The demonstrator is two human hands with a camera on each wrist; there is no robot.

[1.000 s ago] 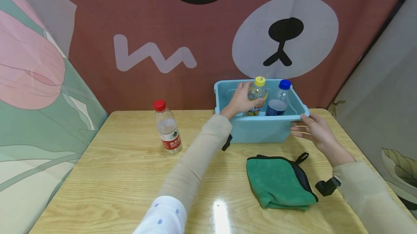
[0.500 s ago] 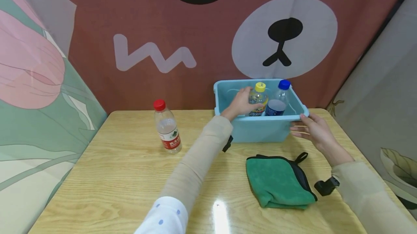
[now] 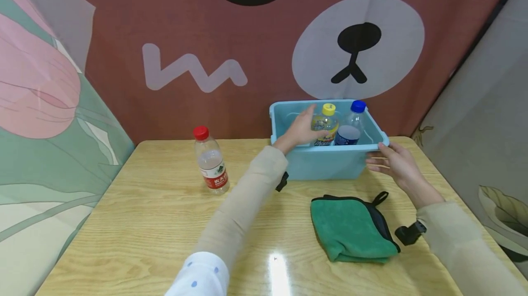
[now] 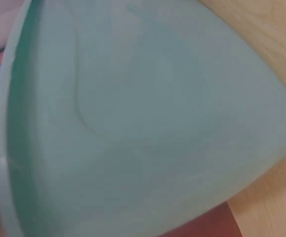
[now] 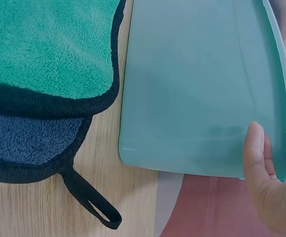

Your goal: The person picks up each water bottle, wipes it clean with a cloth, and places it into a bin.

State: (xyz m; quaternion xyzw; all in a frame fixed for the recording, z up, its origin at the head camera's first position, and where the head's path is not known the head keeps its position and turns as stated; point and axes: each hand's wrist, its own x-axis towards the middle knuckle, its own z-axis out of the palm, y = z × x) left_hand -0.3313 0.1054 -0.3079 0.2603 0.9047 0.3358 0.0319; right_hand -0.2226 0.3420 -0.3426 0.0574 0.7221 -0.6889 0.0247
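Head view: yellow-capped bottle (image 3: 329, 123) is seen cap-up, long axis vertical, in the blue bin (image 3: 326, 167), open room leftward. Left hand (image 3: 299, 130) is spread beside it, unclenched; near-right rim (image 3: 355, 148) is gripped by right hand (image 3: 401, 165).

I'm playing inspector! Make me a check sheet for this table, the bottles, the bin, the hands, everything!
Surface: wood-grain table, one bright reflection.
Job's things: blue bin holds yellow-capped bottle and blue-capped bottle; red-capped bottle stands outside, to the left.
Clutter: folded green cloth in front of the bin.
Hands: left hand reaches over the rim beside the yellow-capped bottle; right hand holds the rim.
Cables: nothing seen.
Surroundings: brown bear-print curtain behind; flower-print fabric at left.
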